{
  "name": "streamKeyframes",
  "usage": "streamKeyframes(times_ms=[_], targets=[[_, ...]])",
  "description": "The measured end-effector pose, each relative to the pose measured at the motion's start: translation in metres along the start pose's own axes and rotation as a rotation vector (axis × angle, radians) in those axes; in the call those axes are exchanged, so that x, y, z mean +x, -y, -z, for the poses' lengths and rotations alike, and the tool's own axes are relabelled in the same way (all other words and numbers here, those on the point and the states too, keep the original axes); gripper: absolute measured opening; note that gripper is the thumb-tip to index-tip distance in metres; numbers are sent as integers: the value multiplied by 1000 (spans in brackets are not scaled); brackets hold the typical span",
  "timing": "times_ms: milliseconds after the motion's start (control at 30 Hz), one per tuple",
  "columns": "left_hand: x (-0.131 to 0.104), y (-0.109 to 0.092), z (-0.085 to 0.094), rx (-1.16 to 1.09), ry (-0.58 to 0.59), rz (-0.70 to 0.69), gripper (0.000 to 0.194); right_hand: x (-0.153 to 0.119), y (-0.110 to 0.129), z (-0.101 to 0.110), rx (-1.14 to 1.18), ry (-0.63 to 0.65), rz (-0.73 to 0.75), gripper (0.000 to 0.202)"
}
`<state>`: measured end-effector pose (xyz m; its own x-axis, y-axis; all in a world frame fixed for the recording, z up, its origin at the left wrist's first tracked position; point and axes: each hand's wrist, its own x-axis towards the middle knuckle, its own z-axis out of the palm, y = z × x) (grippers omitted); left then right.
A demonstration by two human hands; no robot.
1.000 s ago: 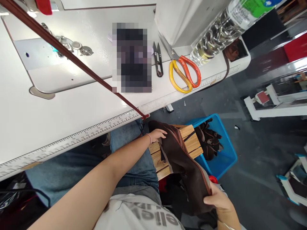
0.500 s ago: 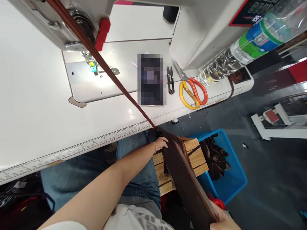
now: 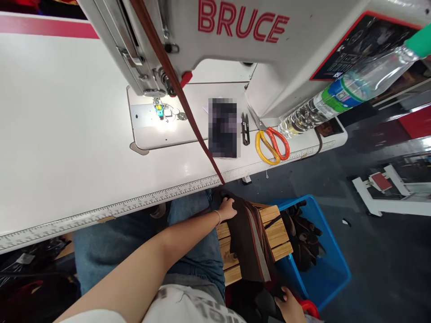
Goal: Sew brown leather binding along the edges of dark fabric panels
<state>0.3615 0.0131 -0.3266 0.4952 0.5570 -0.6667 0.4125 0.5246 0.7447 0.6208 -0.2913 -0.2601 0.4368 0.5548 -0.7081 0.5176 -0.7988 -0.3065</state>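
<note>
A dark brown fabric piece with reddish edging (image 3: 244, 242) lies over a slatted wooden stool (image 3: 281, 229) below the table edge. My left hand (image 3: 227, 208) has its fingers closed on the upper end of this fabric. At the bottom right, my right hand (image 3: 289, 305) grips dark fabric, its fingers curled round it. A long reddish-brown strip (image 3: 188, 110) runs from the top of the view, in front of the sewing machine (image 3: 249, 31), down to the table edge near my left hand.
On the white table (image 3: 67, 134) are orange-and-yellow scissors (image 3: 272, 146), black thread snips (image 3: 245, 130), a blurred rectangular item (image 3: 222, 130) and a plastic bottle (image 3: 336, 96). A blue bin (image 3: 328, 264) with dark pieces stands on the floor at right.
The view has tilted up, showing more of the machine. My right hand has moved slightly left and down; the fabric, stretched between my hands before, now hangs slack and folded over the stool.
</note>
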Motion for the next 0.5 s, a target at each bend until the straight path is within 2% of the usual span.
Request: streamKeyframes(times_ms=[100,200,333,433,500], targets=[[-29,-10,7,64,56,-74,31,20,25,-7,-91,-252,-30,29],[-67,-24,18,116,126,-144,29,35,81,-7,-87,-417,139,40],[-130,-45,51,149,161,-217,31,40,180,-5,-6,-653,526,41],[-179,-58,87,154,104,-267,33,30,256,-12,69,-771,886,28],[-210,-64,111,131,30,-307,33,16,304,-21,110,-783,1126,19]])
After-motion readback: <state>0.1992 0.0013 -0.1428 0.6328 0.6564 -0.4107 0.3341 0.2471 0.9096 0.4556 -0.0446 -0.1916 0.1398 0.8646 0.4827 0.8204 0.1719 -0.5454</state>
